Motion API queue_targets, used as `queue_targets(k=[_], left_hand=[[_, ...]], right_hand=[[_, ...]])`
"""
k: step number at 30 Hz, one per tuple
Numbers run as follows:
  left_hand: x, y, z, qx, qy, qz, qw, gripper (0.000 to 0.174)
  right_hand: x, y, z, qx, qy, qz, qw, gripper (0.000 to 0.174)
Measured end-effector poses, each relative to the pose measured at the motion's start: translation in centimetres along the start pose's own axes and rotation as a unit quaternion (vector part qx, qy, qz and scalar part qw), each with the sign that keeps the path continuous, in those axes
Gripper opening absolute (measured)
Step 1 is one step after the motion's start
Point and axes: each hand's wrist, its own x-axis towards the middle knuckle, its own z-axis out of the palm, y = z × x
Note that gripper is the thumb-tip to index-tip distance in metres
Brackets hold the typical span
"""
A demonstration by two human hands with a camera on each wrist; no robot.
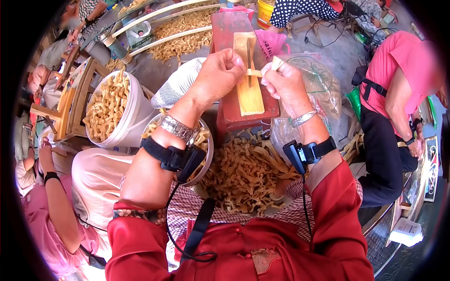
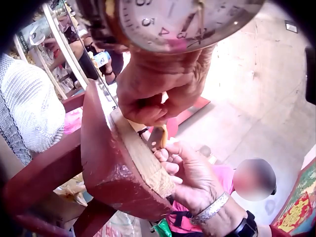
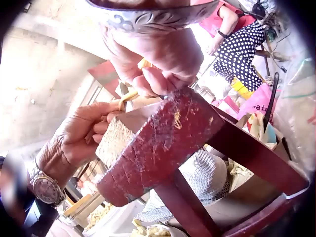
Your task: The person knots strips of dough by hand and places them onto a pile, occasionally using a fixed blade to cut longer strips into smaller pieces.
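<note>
Your left hand (image 1: pixel 216 76) and right hand (image 1: pixel 287 86) are pinching a yellowish strip (image 1: pixel 255 73) across the metal blade (image 1: pixel 249 54) between your fingers.

Wood block (image 1: pixel 251 102) on bench (image 1: pixel 228 114), bucket (image 1: pixel 134 113) to L, bag (image 1: pixel 326 89) to R.

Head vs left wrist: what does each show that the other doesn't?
Head only: the white bucket filled with tan pieces, and the yellow bucket.

Left wrist only: the watch dial with numerals, and a red-and-yellow panel.

Both: left hand and right hand pinching a tan strip, wooden block, red bench.
</note>
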Motion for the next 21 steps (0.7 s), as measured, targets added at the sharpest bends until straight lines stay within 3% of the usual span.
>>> queue_targets(k=[1,2,5,8,12,15,21], left_hand=[[0.1,-0.4,0.1,0.044,0.018,0.049,0.998,0.007],[-0.2,-0.8,-0.3,0.076,0.036,-0.021,0.996,0.007],[-1.7,1.8,-0.9,-0.11,-0.01,-0.12,0.987,0.008],[-2.9,3.4,-1.0,-0.174,-0.027,-0.154,0.972,0.01],[-3.6,3.8,-1.0,-0.225,-0.049,-0.175,0.957,0.011],[-3.7,4.0,-0.6,-0.237,-0.064,-0.181,0.952,0.009],[-3.8,4.2,0.1,-0.212,-0.101,-0.122,0.964,0.007]], right_hand=[[0.0,0.2,0.0,-0.01,0.001,-0.001,1.0,0.008],[0.0,0.2,-0.1,0.002,0.0,0.002,1.0,0.007],[-1.2,-0.3,-0.5,0.033,-0.016,0.011,0.999,0.01],[-2.6,-1.2,-1.4,0.049,-0.094,0.031,0.994,0.017],[-4.5,-2.4,-2.8,-0.051,-0.214,0.085,0.972,0.028],[-4.2,-1.8,-2.6,-0.076,-0.158,0.042,0.984,0.032],[-3.5,-1.6,-0.3,0.057,-0.109,0.038,0.992,0.027]])
